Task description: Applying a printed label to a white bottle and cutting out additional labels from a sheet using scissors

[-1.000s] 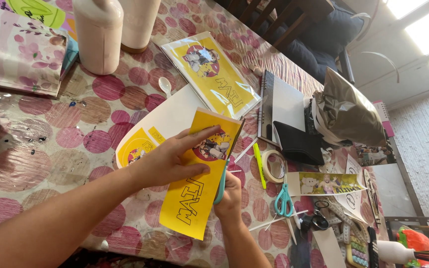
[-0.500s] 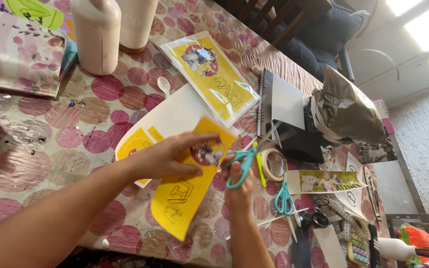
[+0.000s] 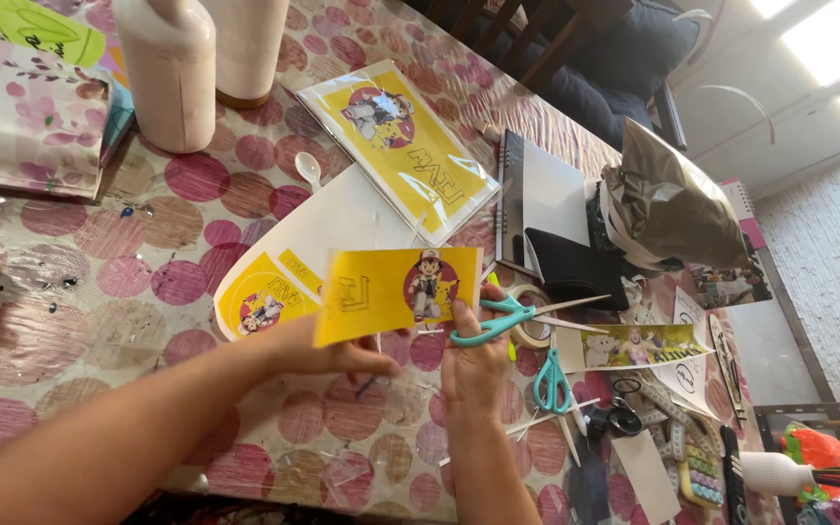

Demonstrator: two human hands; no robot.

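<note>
Cutting step in hand: left hand (image 3: 328, 352) pinches the yellow printed card (image 3: 396, 292) closed-gripped above the counter (image 3: 148, 282), right hand (image 3: 473, 365) grips teal scissors (image 3: 507, 319) with blades apart at its right edge, so closing them on line likely follows.

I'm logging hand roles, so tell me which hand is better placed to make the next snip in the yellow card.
Right, probably. The right hand already has the teal scissors in its grip, blades open beside the yellow card. The left hand is occupied pinching the card's lower edge.
</note>
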